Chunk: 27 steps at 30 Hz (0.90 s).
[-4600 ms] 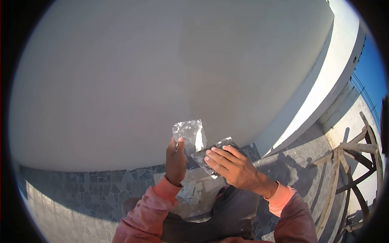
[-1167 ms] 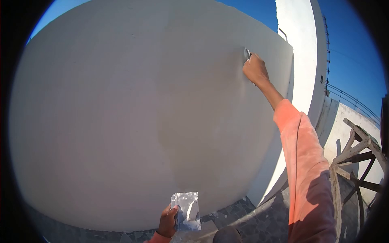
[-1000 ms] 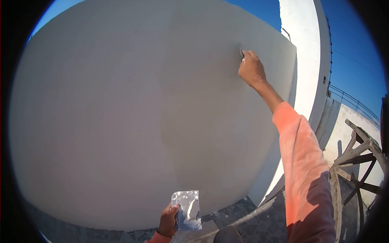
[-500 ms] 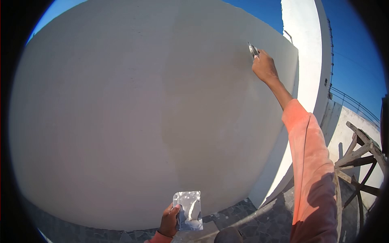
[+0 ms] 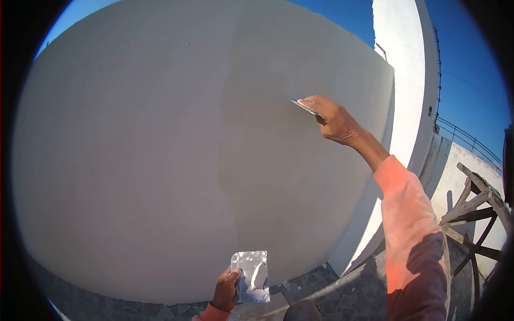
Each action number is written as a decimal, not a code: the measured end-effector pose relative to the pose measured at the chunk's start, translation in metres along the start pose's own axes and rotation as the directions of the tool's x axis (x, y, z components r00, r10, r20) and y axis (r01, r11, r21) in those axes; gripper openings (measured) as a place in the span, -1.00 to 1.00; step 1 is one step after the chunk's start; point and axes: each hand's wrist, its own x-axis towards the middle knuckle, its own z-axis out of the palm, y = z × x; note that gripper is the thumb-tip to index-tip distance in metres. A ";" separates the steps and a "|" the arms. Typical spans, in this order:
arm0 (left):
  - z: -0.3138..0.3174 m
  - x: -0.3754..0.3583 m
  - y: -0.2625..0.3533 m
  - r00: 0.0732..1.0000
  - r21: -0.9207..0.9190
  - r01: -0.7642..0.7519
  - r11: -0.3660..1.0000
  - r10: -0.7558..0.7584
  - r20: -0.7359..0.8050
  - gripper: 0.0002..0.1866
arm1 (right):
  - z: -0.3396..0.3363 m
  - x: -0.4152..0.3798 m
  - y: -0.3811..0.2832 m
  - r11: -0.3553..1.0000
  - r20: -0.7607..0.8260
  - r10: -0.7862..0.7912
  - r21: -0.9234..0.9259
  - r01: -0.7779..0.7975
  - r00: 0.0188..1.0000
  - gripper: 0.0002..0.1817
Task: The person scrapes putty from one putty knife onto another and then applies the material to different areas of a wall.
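My right hand (image 5: 333, 119) is closed on a thin flat metal blade (image 5: 303, 106), which is held at the upper right part of a large grey wall (image 5: 134, 150). A darker, damp-looking band (image 5: 262, 176) runs down the wall beside it. Low in the view, my left hand (image 5: 226, 289) grips the left edge of a shiny metal plate (image 5: 253, 277) with white smears on it, thumb on top. Both wrists come out of orange sleeves.
A white pillar (image 5: 399, 32) stands at the wall's right end. Weathered wooden trestle legs (image 5: 474, 214) are at the right, by a low white wall. Dark stone paving (image 5: 348, 283) lies below, with a rounded dark object (image 5: 302, 310) at the bottom edge.
My right hand has moved down and left along the wall, and the blade now points left at a flatter angle. My left hand and its plate have barely shifted.
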 end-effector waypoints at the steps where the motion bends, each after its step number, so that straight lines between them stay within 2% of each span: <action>1: 0.001 0.000 0.000 1.000 -0.007 0.004 1.000 -0.004 -0.002 -0.61 | -0.005 -0.004 -0.002 0.999 -0.008 0.042 0.027 -0.042 0.999 -0.49; 3: 0.002 -0.001 -0.001 1.000 -0.021 0.012 1.000 -0.012 -0.008 -0.60 | -0.017 -0.014 -0.005 0.989 -0.021 0.127 0.085 -0.125 0.992 -0.50; 6: 0.005 -0.002 -0.002 1.000 -0.019 0.004 1.000 -0.004 -0.027 -0.58 | -0.031 -0.025 0.005 0.948 -0.057 0.318 0.046 -0.315 0.947 -0.66; 9: 0.007 -0.001 -0.005 0.999 -0.027 -0.003 1.000 0.002 -0.045 -0.58 | -0.037 -0.033 0.012 0.847 -0.088 0.530 0.097 -0.522 0.843 -0.70; 12: 0.006 -0.003 -0.004 0.999 0.000 -0.011 1.000 0.011 -0.036 -0.59 | -0.039 -0.036 0.019 0.807 -0.115 0.590 0.122 -0.578 0.799 -0.68; 15: 0.000 0.001 -0.010 0.999 -0.005 -0.023 1.000 0.022 -0.041 -0.60 | -0.041 -0.029 0.020 0.789 -0.091 0.614 0.055 -0.611 0.784 -0.68; 18: -0.001 0.000 -0.009 0.998 0.013 0.015 1.000 -0.014 -0.065 -0.62 | -0.037 -0.009 0.007 0.843 -0.134 0.538 0.123 -0.524 0.832 -0.71; 21: -0.001 0.000 -0.010 0.998 -0.015 -0.005 1.000 0.004 -0.060 -0.63 | -0.043 0.021 -0.016 0.871 -0.125 0.492 0.087 -0.484 0.862 -0.68; 24: -0.007 0.004 -0.016 0.999 -0.016 -0.024 1.000 0.023 -0.040 -0.63 | -0.035 0.047 -0.029 0.948 -0.170 0.319 0.049 -0.316 0.932 -0.69; 27: -0.004 0.002 -0.015 0.999 0.004 -0.020 1.000 0.020 -0.046 -0.63 | -0.030 0.077 -0.031 0.978 -0.130 0.201 -0.026 -0.206 0.971 -0.59</action>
